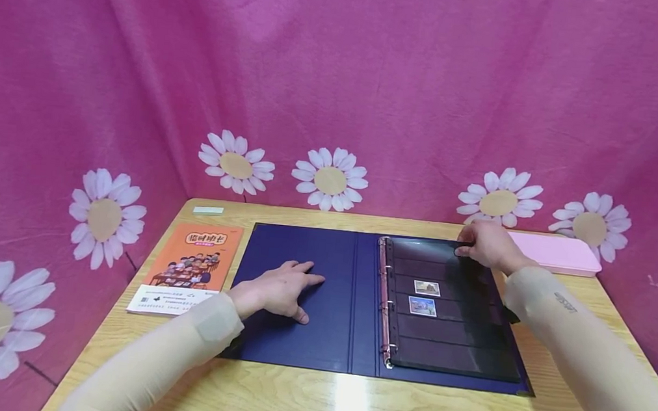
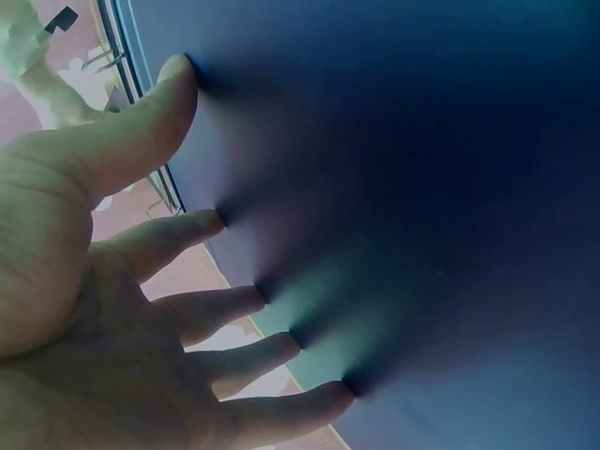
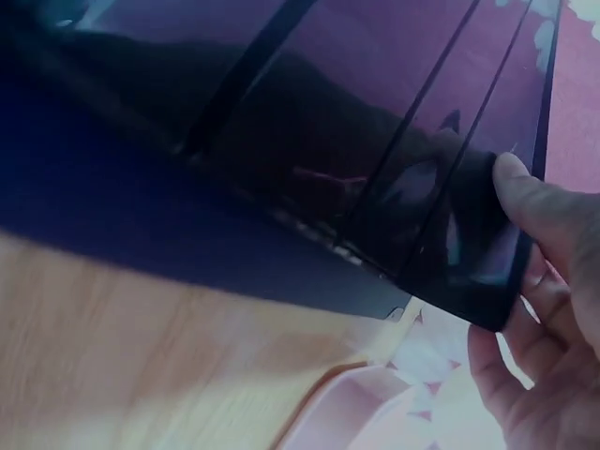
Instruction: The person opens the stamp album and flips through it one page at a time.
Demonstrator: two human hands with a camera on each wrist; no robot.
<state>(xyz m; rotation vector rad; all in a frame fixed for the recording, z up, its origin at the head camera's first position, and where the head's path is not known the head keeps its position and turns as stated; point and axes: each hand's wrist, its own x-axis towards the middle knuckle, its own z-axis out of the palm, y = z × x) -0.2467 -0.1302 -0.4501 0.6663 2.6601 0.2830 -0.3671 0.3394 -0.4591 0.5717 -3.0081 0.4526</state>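
A dark blue ring binder (image 1: 312, 334) lies spread on the table, with black pocket pages (image 1: 439, 352) on its rings at the right. Two stamps (image 1: 427, 288) show in the page's middle rows near the rings. My right hand (image 1: 492, 247) pinches the page's far right corner between thumb and fingers; in the right wrist view the page corner (image 3: 478, 291) is lifted off the cover. My left hand (image 1: 277, 290) rests with spread fingers on the bare left inside cover, its fingertips touching the surface in the left wrist view (image 2: 469, 281).
An orange book (image 1: 191, 265) with a white lower band lies left of the binder. Behind it is a small pale strip (image 1: 208, 210). A pink case (image 1: 556, 253) lies at the back right, beyond my right hand. A pink flowered cloth hangs behind the table.
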